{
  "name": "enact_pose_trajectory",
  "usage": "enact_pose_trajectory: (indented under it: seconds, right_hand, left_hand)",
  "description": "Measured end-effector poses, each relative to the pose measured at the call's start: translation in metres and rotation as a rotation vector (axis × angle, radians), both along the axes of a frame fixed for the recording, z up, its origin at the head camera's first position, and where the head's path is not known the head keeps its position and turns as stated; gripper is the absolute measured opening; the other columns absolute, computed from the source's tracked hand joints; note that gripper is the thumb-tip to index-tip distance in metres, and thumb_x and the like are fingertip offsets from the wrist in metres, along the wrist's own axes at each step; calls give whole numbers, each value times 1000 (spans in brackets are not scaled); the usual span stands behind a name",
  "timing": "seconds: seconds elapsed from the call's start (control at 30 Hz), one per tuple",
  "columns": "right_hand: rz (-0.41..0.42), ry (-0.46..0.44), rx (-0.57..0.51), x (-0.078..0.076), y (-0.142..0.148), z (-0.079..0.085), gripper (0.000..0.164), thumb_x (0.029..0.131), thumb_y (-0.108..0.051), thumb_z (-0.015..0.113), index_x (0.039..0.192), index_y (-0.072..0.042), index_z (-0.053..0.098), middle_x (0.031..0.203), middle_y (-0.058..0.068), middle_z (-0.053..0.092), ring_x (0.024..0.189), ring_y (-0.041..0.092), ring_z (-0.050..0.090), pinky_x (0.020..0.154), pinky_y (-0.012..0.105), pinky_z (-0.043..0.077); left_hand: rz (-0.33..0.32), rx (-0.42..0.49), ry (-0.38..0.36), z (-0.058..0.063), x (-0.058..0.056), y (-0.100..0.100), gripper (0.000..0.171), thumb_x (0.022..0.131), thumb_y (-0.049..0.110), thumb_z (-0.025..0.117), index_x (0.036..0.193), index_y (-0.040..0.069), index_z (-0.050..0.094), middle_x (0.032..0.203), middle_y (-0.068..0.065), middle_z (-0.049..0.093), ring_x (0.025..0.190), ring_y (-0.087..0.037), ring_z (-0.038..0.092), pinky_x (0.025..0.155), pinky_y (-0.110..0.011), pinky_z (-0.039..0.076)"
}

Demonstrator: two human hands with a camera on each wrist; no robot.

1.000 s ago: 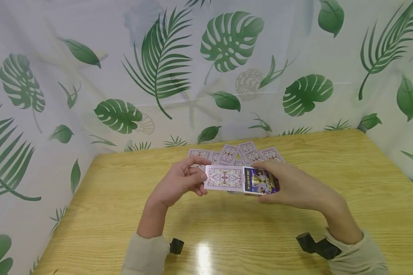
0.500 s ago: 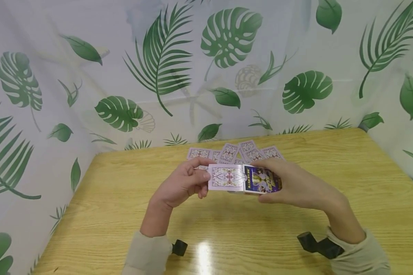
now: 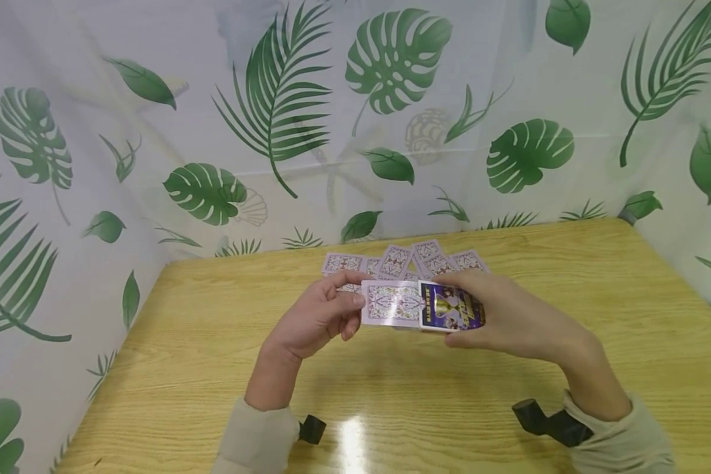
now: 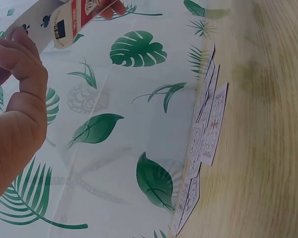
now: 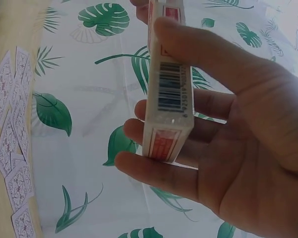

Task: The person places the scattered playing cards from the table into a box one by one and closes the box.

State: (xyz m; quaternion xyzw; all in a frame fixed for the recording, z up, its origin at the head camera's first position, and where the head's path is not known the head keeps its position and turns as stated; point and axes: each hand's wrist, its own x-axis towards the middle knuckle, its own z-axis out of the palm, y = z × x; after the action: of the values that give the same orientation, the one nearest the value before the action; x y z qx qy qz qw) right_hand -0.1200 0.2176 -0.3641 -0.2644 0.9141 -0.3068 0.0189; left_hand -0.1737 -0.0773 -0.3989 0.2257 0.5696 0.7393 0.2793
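Playing cards [image 3: 393,304], patterned backs up, stick out of the left end of a printed card box [image 3: 452,308] above the table. My left hand [image 3: 314,317] pinches their outer end between thumb and fingers. Around the box's other end curls my right hand [image 3: 518,319], thumb on the near side in the head view. Club marks show on the underside of the cards [image 4: 32,22] in the left wrist view, beside the red and cream box. From the right wrist, the box [image 5: 170,94] shows a barcode side, with fingers behind it.
Several face-down cards [image 3: 394,262] lie spread and overlapping at the back of the wooden table [image 3: 213,355], partly hidden behind my hands. A leaf-printed cloth [image 3: 308,131] hangs behind the table and along its sides.
The cards have slid a little to the right into the box, so a shorter length shows. My left hand has moved right with them; the right hand stays nearly still.
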Motion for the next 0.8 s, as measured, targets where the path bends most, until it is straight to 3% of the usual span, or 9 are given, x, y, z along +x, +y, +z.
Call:
enact_pose_trajectory:
  seconds: [0.2, 0.5, 0.8]
  right_hand:
    - [-10, 22, 20, -1, 0, 1, 70, 80, -24, 84, 139, -5, 52, 132, 9, 59, 105, 19, 55, 88, 39, 49]
    - [5, 3, -25, -2, -2, 6, 70, 80, -23, 84, 140, -7, 52, 132, 8, 58, 105, 18, 55, 88, 37, 50]
    - [5, -4, -31, -2, -4, 9, 70, 82, -26, 83, 141, -8, 51, 132, 7, 58, 104, 18, 54, 87, 33, 49]
  left_hand:
    - [22, 8, -25, 2, -1, 1, 32, 98, 1, 49, 130, -4, 46, 87, -3, 70, 53, -7, 52, 51, -18, 44]
    - [-15, 2, -49, 1, -3, 2, 22, 98, 3, 48, 120, 0, 49, 93, -4, 71, 55, -7, 53, 51, -18, 44]
    - [-30, -79, -5, -1, -6, 7, 22, 97, 11, 51, 118, 3, 51, 89, -1, 67, 58, -10, 51, 54, -21, 43]
